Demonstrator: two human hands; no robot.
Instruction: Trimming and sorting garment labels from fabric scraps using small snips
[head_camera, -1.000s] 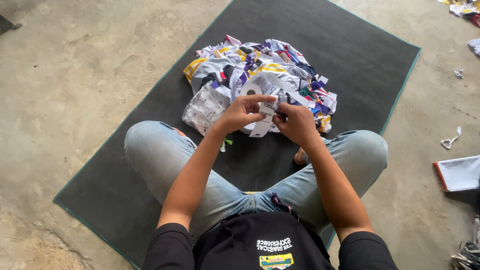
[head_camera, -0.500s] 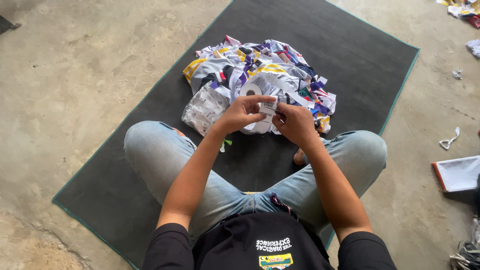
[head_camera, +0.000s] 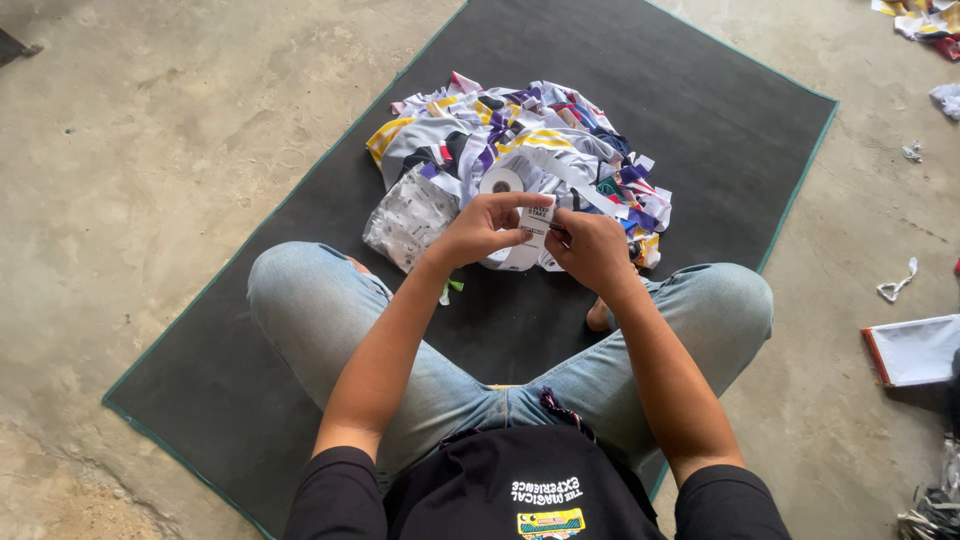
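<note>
I sit cross-legged on a dark mat (head_camera: 300, 300) and hold a small white tag (head_camera: 537, 222) between both hands, just above the near edge of the scrap pile (head_camera: 520, 150). My left hand (head_camera: 480, 228) pinches the tag's left edge, thumb over fingers; my right hand (head_camera: 592, 250) pinches its right side, fingers curled tight. The tag stands upright, long axis pointing away from me, equally near both hands. My forearms converge over my knees.
</note>
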